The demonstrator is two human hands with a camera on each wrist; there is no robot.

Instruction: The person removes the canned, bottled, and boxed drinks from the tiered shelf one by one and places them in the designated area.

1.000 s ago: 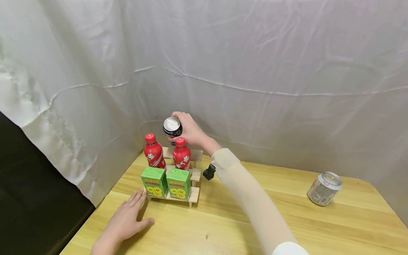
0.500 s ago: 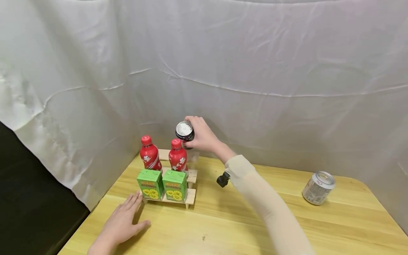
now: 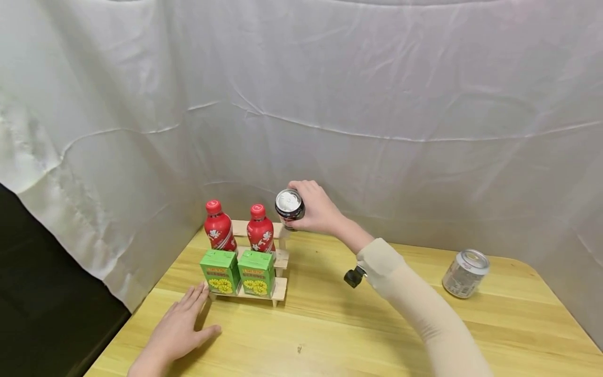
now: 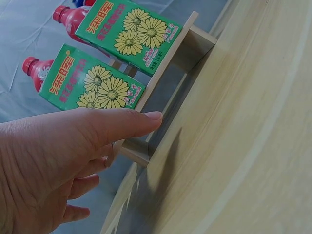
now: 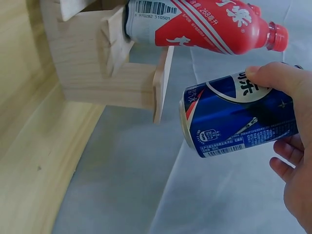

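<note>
My right hand (image 3: pixel 320 208) grips a dark blue soda can (image 5: pixel 234 119), lid up, thumb on one side and fingers round the other. It hangs in the air by the right end of the top step of a small wooden stepped rack (image 3: pixel 280 288), apart from the rack in the right wrist view. On the middle step stand two red bottles (image 3: pixel 219 230). Two green drink cartons (image 3: pixel 256 273) with yellow flowers stand on the lowest step. My left hand (image 3: pixel 179 327) lies at the rack's front left corner, fingers straight, fingertips right at its edge, thumb spread.
A silver can (image 3: pixel 465 273) stands upright at the right on the wooden table (image 3: pixel 358 330). A pale cloth (image 3: pixel 377 104) hangs behind and to the left of the rack. Black material (image 3: pixel 47 298) borders the table's left side.
My right hand has carried the blue soda can right and slightly lower, from behind the right bottle to beside the rack's top step. My left hand stays at the rack's corner.
</note>
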